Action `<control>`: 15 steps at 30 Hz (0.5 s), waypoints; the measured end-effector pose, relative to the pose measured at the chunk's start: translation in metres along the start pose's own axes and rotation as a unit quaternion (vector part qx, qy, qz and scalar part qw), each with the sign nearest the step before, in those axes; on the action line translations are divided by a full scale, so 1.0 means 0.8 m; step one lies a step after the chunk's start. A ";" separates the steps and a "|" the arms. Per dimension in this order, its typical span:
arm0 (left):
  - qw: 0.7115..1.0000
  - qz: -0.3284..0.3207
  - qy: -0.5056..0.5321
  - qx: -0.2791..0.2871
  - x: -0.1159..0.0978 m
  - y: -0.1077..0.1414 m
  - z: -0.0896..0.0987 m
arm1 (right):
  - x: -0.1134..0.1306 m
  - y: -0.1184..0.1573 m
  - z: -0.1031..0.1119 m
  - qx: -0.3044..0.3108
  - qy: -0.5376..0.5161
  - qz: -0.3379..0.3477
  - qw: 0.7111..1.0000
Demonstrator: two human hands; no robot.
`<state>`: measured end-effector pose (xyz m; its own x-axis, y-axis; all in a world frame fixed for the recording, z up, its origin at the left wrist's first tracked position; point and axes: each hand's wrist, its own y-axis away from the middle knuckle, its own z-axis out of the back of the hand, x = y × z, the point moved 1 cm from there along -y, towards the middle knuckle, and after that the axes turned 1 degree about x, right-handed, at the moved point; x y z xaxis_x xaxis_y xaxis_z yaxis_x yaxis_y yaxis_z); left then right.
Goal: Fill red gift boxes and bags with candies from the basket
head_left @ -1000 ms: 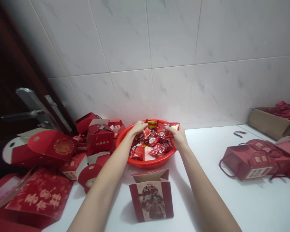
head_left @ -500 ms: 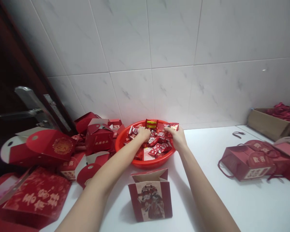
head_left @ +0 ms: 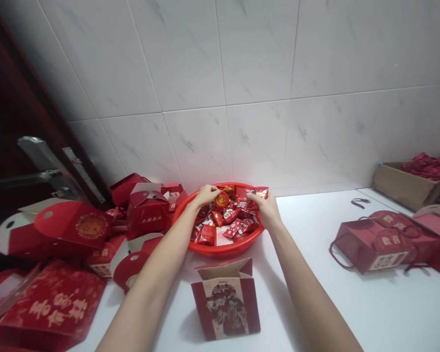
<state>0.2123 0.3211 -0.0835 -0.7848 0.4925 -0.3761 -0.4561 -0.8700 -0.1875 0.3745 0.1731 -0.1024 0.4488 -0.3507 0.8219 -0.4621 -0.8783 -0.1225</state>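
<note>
A red plastic basin (head_left: 220, 252) stands against the wall, filled with red wrapped candies (head_left: 234, 215). My left hand (head_left: 205, 195) is over its left back part, fingers closed at a round red-and-gold candy (head_left: 222, 199). At the basin's right rim, my right hand (head_left: 267, 208) pinches a shiny red candy packet (head_left: 259, 192) between thumb and fingers. In front of the basin, between my forearms, an open-topped red gift box (head_left: 227, 305) stands upright with a printed couple on its front.
Several red gift boxes (head_left: 73, 225) crowd the left side beside a door handle (head_left: 40, 161). On the right lie more red boxes with cord handles (head_left: 376, 244), a dark strip (head_left: 360, 202) and a cardboard box (head_left: 407, 183) of red ribbon-like material. Behind is a tiled wall (head_left: 260, 142).
My left hand has shifted left and up from the middle of the candies, and the round candy now shows at its fingertips. My right hand stays at the right rim with its packet.
</note>
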 end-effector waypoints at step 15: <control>0.949 -0.151 -0.263 0.083 -0.059 0.021 -0.034 | 0.002 0.003 -0.001 0.005 -0.001 0.002 1.000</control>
<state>0.2528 0.2825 -0.0932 -0.6893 0.7005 0.1848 -0.7188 -0.6932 -0.0530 0.3736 0.1704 -0.1007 0.4480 -0.3555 0.8203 -0.4561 -0.8800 -0.1323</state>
